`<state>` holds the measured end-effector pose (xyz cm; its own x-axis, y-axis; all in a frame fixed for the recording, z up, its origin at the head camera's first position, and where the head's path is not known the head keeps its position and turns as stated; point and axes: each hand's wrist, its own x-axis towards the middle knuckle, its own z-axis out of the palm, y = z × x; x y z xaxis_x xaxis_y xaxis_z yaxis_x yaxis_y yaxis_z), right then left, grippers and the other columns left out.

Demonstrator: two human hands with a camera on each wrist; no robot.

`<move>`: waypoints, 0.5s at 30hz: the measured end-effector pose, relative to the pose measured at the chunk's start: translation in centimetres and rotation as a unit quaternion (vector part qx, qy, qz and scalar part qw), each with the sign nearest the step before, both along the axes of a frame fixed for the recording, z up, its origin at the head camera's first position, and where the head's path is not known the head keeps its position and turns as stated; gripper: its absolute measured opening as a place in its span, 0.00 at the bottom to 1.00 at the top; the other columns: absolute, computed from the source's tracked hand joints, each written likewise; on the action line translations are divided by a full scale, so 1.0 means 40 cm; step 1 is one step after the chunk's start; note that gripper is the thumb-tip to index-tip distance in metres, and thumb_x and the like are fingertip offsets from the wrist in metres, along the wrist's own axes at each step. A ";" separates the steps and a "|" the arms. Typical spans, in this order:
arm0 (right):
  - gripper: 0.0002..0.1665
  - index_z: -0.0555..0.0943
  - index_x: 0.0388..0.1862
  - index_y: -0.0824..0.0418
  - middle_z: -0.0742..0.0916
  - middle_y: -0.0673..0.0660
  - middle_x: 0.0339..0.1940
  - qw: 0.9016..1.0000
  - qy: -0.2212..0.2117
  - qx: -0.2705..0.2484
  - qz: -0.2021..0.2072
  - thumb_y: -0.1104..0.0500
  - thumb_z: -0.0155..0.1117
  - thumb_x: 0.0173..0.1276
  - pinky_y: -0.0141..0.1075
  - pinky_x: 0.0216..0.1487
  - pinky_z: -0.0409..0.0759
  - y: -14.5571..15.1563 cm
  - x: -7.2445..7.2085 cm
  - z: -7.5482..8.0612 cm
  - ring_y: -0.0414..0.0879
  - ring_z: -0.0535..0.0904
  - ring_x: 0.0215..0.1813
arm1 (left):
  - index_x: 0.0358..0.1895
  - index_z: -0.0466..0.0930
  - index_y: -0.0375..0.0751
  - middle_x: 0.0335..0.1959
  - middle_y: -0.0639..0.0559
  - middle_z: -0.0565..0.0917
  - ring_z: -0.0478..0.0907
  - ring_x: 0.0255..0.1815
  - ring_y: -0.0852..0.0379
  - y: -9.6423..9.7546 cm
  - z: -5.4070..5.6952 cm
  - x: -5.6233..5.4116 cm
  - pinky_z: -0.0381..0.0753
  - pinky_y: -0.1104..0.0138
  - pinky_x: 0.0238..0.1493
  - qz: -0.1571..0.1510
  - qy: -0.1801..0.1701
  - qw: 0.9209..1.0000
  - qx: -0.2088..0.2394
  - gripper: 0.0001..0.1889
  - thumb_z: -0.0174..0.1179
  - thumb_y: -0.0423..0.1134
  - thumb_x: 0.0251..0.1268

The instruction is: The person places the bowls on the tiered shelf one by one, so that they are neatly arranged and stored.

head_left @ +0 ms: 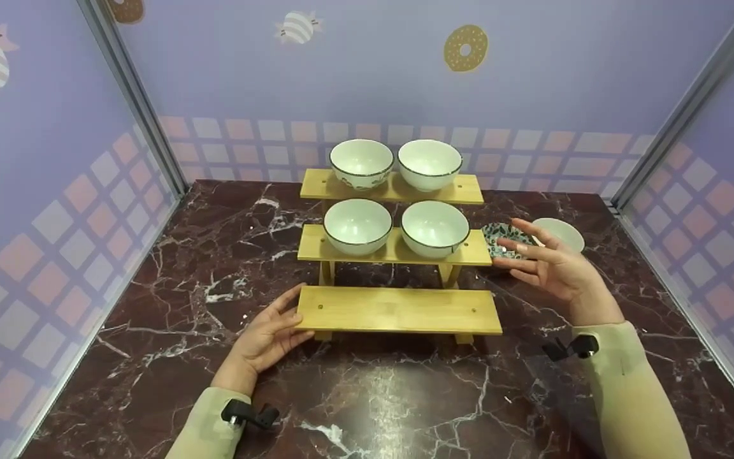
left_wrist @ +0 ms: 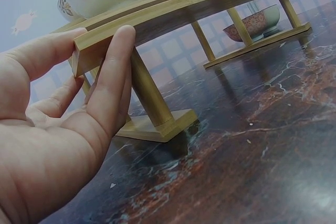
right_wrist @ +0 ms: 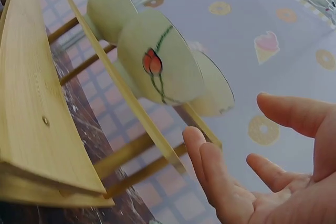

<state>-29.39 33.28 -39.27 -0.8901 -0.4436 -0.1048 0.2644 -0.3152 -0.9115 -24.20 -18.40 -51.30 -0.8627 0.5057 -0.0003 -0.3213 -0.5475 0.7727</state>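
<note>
head view: the right hand covers part of a patterned bowl and the near left edge of a white bowl, so the full outline of neither can be read. the wooden stand hides most of its own legs behind its three boards. left wrist view: the bowls on the stand are cut off by the top edge; a reddish bowl shows beyond the stand, partly behind a leg, and whether the greenish shape next to it is a second bowl cannot be told. right wrist view: a bowl with a red flower overlaps its neighbours, and only a sliver of the left hand enters at the upper left corner. position: the lowest board's left end lies within the left hand, which pinches it, thumb at the upper edge and fingers against the underside. the right hand is spread, palm bare, just right of the stand's middle board; contact with the patterned bowl cannot be judged. the patterned bowl sits beside that board's right end, the white bowl farther right and behind the hand. the stand rests on a dark marbled table, two bowls on the top board, two on the middle one.
</note>
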 end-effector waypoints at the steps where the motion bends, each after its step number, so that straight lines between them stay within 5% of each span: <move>1: 0.27 0.66 0.72 0.43 0.86 0.51 0.63 1.000 -0.002 -0.006 -0.002 0.66 0.50 0.82 0.33 0.50 0.90 0.007 0.002 -0.001 0.51 0.89 0.56 | 0.85 0.32 0.42 0.62 0.48 0.78 0.86 0.51 0.54 0.000 0.000 0.000 0.90 0.66 0.52 -0.001 0.000 1.000 0.000 0.41 0.42 0.22 0.78; 15: 0.26 0.63 0.69 0.43 0.90 0.49 0.54 0.997 -0.020 0.005 -0.078 0.65 0.53 0.81 0.34 0.49 0.90 0.088 0.012 -0.021 0.48 0.90 0.53 | 0.84 0.31 0.42 0.61 0.48 0.79 0.86 0.51 0.54 -0.001 -0.003 -0.001 0.90 0.66 0.53 -0.004 0.006 1.000 0.007 0.40 0.41 0.21 0.78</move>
<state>-28.91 36.79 -40.12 -0.9430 -0.2999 -0.1444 0.2487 -0.3467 -0.9044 -24.25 -18.44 -51.43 -0.8588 0.5120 0.0172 -0.3165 -0.5565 0.7682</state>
